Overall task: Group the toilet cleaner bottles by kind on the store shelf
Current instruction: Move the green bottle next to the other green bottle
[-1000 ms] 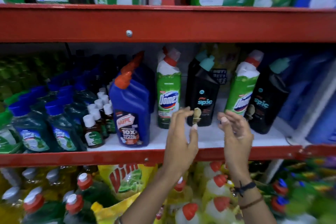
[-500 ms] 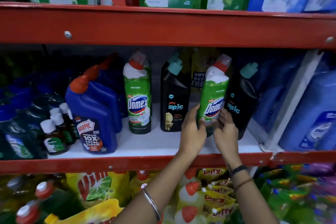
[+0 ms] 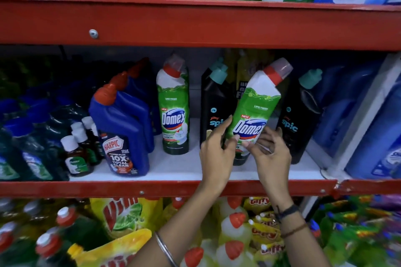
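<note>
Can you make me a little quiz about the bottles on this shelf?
1. True or false: both hands grip the tilted green Domex bottle.
2. What colour are the Spic bottles: A black, B yellow, C pink?
3. Fill in: the blue bottle's label says ______.

Key:
1. True: the left hand and right hand hold its lower part.
2. A: one Spic bottle stands between the two Domex bottles.
3. Harpic.

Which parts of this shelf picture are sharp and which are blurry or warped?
Head view: the tilted green bottle held in the left hand and right hand is sharp, its label readable, as is the blue bottle; the bottles at far left sit dark and smeared; the lower right packets are blurred; the red shelf edge bows from the wide lens.
</note>
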A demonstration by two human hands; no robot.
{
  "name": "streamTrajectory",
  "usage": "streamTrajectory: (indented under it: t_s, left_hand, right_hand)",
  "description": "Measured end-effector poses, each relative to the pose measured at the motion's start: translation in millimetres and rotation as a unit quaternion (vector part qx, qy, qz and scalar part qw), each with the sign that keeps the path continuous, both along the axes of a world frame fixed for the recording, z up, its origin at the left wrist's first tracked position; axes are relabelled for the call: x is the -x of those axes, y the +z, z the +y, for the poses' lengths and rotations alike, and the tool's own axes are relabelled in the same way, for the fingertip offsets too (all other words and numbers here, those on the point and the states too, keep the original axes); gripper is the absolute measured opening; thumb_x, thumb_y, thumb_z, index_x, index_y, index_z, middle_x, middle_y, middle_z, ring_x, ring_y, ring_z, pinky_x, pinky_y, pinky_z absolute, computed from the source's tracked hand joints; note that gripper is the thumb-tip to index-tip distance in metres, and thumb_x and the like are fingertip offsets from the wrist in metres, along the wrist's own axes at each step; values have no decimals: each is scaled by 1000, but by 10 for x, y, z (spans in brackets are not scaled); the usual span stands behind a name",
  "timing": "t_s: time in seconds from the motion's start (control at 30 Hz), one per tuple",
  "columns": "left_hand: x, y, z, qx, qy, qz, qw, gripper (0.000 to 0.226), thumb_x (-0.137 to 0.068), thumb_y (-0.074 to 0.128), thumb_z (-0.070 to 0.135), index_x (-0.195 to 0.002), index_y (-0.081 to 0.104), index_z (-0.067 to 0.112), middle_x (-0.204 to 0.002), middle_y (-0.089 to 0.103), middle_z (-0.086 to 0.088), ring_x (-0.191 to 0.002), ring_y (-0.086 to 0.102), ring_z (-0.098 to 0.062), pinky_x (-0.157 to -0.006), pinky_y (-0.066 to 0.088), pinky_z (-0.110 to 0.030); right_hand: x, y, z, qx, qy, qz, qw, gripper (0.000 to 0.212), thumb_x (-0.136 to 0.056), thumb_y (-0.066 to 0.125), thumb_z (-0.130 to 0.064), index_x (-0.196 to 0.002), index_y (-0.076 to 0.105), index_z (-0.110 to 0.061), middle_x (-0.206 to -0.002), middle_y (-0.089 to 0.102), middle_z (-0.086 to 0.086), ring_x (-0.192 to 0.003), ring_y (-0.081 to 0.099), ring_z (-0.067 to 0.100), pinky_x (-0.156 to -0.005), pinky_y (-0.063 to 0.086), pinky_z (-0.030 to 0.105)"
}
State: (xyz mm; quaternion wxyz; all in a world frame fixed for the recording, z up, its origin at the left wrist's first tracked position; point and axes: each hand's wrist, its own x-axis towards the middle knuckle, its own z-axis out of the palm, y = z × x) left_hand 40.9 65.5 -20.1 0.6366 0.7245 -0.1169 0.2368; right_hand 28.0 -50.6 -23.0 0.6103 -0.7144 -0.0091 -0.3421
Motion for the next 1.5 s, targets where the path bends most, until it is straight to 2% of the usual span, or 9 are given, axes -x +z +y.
streamTrajectory:
  t_s: [0.2,0.33,0.57,0.83,0.93,1.13,1.23,1.33,1.5]
  left_hand:
    - [260,-70,491,34,62,-18,997,47,-85,60,27,-129,47,38,-121,68,1,-109,65,-13,-93,55,-43]
    - [327,-122,808,52,95,-32,994,42,-89,58,26,-130,53,30,-117,69,3,-104,66,-10,-88,57,-37]
    - [374,-188,1142,59,97,-27,993,47,-95,51,8,-138,45,25,-98,54,50,-90,57,20,-76,44,-2]
    - [388,-194,1210,37,53,-18,998,60,-95,46,5,-137,28,43,-145,48,1,-123,52,-1,-93,42,-6]
    - [366,-240,1218,20,58,-29,998,60,-96,45,9,-139,26,46,-150,43,-3,-131,48,-12,-100,43,-14]
    - [412,-276,1138,20,74,-50,996,56,-95,43,18,-144,26,39,-155,33,4,-141,34,-12,-110,42,-43]
    - [462,-273,1031,19,95,-66,993,53,-95,43,14,-145,29,27,-157,24,8,-145,22,-6,-113,37,-45]
    - [503,-225,878,20,125,-123,984,51,-96,43,6,-144,32,12,-158,24,-2,-146,19,-9,-115,33,-31]
    - [554,-90,436,-16,63,-211,975,45,-92,44,-4,-136,42,5,-150,36,-8,-143,29,-13,-113,31,-27]
  right_hand:
    - [114,16,539,18,61,8,998,48,-76,75,-8,-121,58,-16,-110,68,-7,-95,66,0,-80,54,18]
    - [115,19,910,3,96,16,995,51,-75,74,-2,-122,56,-11,-102,68,-11,-87,65,-9,-74,51,9]
    - [103,1,1322,6,113,16,993,52,-77,73,-5,-126,56,-9,-113,69,2,-101,67,12,-84,54,21]
    - [99,-1,1420,19,85,19,996,53,-78,74,-9,-127,55,-8,-110,68,2,-100,65,9,-72,49,6]
    - [119,6,1442,30,83,20,996,52,-78,74,-11,-127,55,-9,-107,67,-3,-92,64,-4,-71,50,6]
    - [126,11,1392,60,98,26,993,51,-81,71,-13,-129,53,-11,-111,65,-3,-94,63,-4,-70,48,5]
    - [114,13,1293,92,122,34,988,46,-86,66,-14,-130,53,-13,-119,65,-2,-95,61,-12,-75,46,3]
    - [163,3,1138,104,150,38,983,42,-91,59,-14,-132,51,-18,-125,61,-8,-103,61,-5,-80,45,3]
    - [334,1,611,56,41,-18,997,29,-93,56,-17,-122,58,-19,-118,64,-9,-107,58,-7,-85,47,9]
